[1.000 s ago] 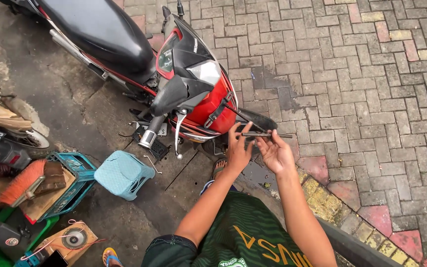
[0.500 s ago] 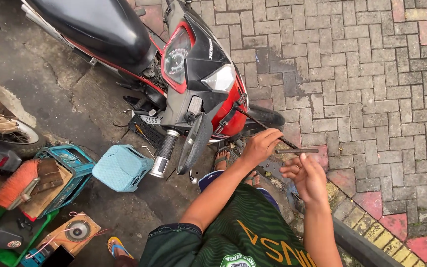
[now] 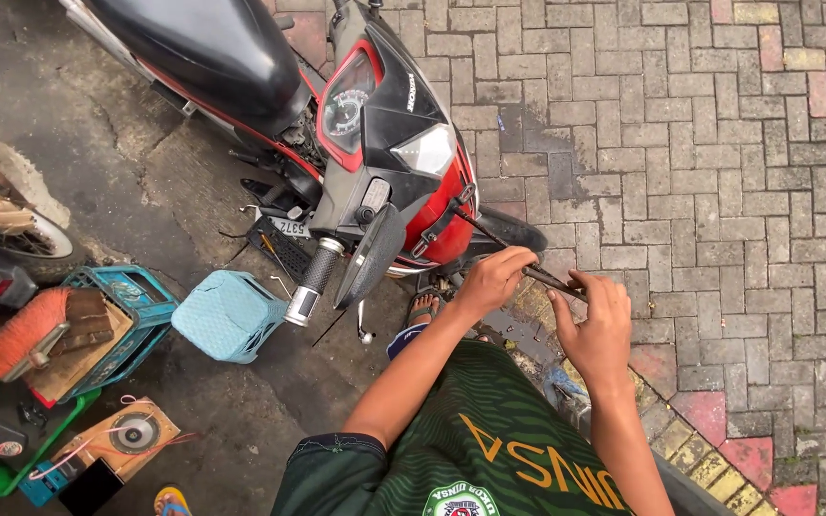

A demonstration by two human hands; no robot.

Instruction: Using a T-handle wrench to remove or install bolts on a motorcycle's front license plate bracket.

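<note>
Both your hands have drifted right of the motorcycle [image 3: 375, 162]: left hand [image 3: 491, 279] curls closed around a thin dark rod [image 3: 513, 253], right hand [image 3: 597, 330] seemingly pinches its near end.

A white rectangular number plate [image 3: 290, 227] sits under the motorbike's handlebar [image 3: 315, 279].

Your hands [image 3: 547, 306] have open room from twelve round to four o'clock, where only the bare grey brick paving [image 3: 719, 191] lies. At ten and eleven o'clock the red and black motorbike [image 3: 375, 143] blocks the way, its black handlebar grip [image 3: 313, 282] jutting out. At nine o'clock the pale blue plastic stool [image 3: 227, 315] narrows the gap.
</note>
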